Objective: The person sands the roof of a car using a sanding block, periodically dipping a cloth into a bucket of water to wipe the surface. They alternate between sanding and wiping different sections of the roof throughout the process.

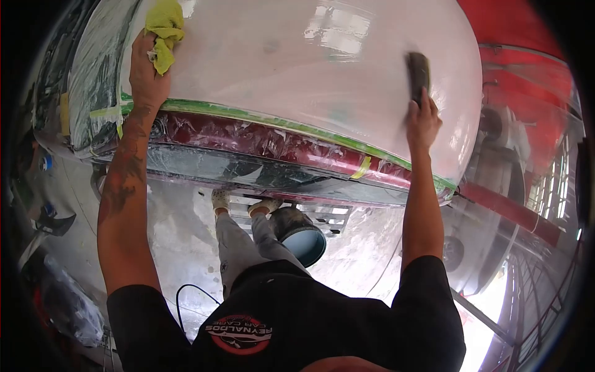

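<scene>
My left hand (147, 77) is closed around a crumpled yellow-green cloth (165, 28) at the upper left, over the edge of a pale, wet car roof (266, 74). On the roof's right side, my right hand (424, 124) grips a dark sanding block (418, 75); the block is slightly blurred, and its underside is hidden. Green masking tape (279, 121) runs along the roof's near edge. Below the tape, clear plastic film covers the dark red side (248, 139) of the car. A windshield (96, 68) smeared with whitish residue lies left of the cloth.
A dark bucket (304, 242) with pale liquid stands by my feet, near a slatted platform (328, 217). Another vehicle (489, 211) is at the right, beside a red beam (514, 211). Plastic-wrapped items (71, 297) lie at the lower left, and a cable (180, 297) curves over the floor.
</scene>
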Action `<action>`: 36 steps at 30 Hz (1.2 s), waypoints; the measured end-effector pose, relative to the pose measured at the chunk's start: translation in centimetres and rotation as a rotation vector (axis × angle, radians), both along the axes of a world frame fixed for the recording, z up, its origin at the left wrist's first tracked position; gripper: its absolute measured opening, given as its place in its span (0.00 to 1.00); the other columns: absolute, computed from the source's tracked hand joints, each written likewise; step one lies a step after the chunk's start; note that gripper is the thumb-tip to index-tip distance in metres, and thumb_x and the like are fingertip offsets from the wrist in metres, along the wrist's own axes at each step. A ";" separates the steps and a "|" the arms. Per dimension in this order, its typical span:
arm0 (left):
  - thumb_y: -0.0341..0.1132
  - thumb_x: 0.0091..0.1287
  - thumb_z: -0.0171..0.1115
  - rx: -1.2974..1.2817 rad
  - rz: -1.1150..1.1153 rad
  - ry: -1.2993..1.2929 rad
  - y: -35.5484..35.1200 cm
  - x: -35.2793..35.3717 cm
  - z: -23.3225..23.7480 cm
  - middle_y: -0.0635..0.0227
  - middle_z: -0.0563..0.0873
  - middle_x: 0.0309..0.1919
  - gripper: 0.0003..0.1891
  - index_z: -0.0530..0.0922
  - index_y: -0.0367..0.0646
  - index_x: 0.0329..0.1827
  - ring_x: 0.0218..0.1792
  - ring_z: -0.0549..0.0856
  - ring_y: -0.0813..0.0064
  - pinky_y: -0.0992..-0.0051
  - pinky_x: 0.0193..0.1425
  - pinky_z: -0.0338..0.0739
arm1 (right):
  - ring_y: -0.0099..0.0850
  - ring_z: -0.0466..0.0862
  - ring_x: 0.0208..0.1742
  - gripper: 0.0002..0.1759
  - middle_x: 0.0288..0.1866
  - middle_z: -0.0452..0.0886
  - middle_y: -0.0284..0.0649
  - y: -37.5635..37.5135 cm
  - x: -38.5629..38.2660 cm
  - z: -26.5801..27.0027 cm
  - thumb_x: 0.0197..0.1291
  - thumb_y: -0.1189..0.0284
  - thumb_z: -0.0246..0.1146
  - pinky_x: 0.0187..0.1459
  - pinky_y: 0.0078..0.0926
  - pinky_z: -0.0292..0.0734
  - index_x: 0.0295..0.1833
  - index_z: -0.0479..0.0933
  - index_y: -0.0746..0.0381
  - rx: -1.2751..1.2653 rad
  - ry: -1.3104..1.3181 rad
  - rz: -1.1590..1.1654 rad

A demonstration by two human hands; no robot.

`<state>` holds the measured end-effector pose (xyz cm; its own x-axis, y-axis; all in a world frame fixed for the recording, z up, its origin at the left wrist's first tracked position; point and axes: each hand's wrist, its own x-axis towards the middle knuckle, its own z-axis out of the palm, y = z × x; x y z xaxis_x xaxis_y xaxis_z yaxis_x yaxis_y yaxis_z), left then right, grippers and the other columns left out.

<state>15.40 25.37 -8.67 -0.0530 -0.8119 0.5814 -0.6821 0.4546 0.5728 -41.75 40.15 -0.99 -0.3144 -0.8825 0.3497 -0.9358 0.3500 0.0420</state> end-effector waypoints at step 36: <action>0.30 0.72 0.60 0.048 -0.010 -0.136 -1.1 2.5 -2.2 0.48 0.75 0.58 0.22 0.68 0.32 0.67 0.59 0.75 0.47 0.60 0.68 0.68 | 0.40 0.76 0.53 0.37 0.68 0.74 0.40 9.3 0.8 2.4 0.54 0.64 0.70 0.55 0.39 0.73 0.72 0.74 0.30 0.168 0.013 0.772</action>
<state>17.92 24.26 -10.87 -0.1374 -0.8375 0.5289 -0.7504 0.4365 0.4963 -40.97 49.46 1.46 0.4118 -0.8908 0.1921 -0.9106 -0.4103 0.0497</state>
